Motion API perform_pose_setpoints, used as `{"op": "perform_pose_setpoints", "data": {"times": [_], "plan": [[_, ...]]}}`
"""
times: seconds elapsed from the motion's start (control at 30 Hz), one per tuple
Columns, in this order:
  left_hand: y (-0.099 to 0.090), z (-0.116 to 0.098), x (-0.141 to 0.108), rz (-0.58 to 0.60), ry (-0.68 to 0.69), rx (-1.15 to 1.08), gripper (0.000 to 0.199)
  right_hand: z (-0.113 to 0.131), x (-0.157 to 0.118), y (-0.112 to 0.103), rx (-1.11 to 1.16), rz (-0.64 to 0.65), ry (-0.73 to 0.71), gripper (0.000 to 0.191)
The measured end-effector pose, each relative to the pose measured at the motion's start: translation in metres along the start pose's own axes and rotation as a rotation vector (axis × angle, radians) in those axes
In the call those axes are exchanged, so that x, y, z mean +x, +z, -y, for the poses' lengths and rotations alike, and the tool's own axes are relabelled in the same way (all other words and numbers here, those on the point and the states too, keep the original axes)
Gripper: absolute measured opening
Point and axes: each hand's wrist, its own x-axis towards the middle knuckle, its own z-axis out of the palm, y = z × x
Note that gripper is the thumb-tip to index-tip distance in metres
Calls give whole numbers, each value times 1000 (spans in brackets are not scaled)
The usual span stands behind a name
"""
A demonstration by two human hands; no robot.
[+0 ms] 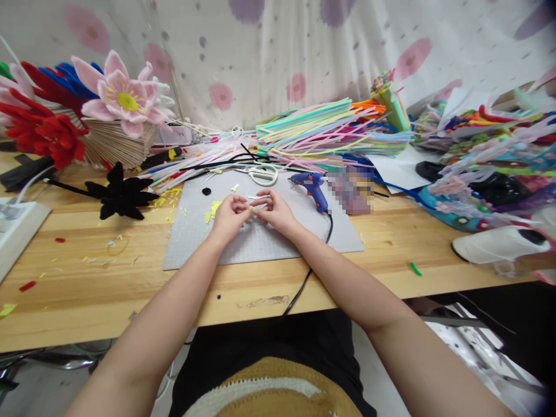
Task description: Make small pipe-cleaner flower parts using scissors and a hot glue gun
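My left hand (231, 217) and my right hand (274, 213) meet over the grey cutting mat (260, 249), fingertips pinched together. Something tiny and yellowish shows between them, too small to name. Yellow scraps (212, 212) lie on the mat beside my left hand. Just beyond the fingers rest a pair of scissors (264, 175) with pale handles and a small black round piece (207, 191). To the right of my right hand, a blue glue gun (313, 188) lies on the mat, its black cord running toward the table's front edge.
A bundle of coloured pipe cleaners (321, 130) spans the back. At left are a black fuzzy flower (123, 191), a pink flower (124, 98), a red flower (47, 130) and a white power strip (21, 229). A white bottle-like object (499, 246) lies at right.
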Motion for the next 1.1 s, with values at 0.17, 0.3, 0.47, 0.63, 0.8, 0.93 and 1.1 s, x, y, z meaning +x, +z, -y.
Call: {"op": "perform_pose_setpoints", "data": {"times": [0.17,0.3,0.47,0.63,0.8,0.93,1.1], "plan": [[1,0,0,-9,-12,-9,31,-1,0,0,-28,-28,-29,38],[2,-1,-1,1,-22,-5,33,-4,2,0,-45,-54,-45,36],[-2,-5,-2,48,-36,-45,33,-6,5,-1,-65,-103,-56,34],[-9,-10,2,63,-141,-121,22,-4,4,-3,-30,-56,-84,38],[-13,-12,3,101,-198,-134,32,2,1,-2,-42,-15,-143,40],[-16,-14,2,135,-199,-128,43,4,-1,-2,-43,-26,-157,39],[-16,-13,3,160,-189,-117,46,3,0,-3,-69,-20,-183,39]]}}
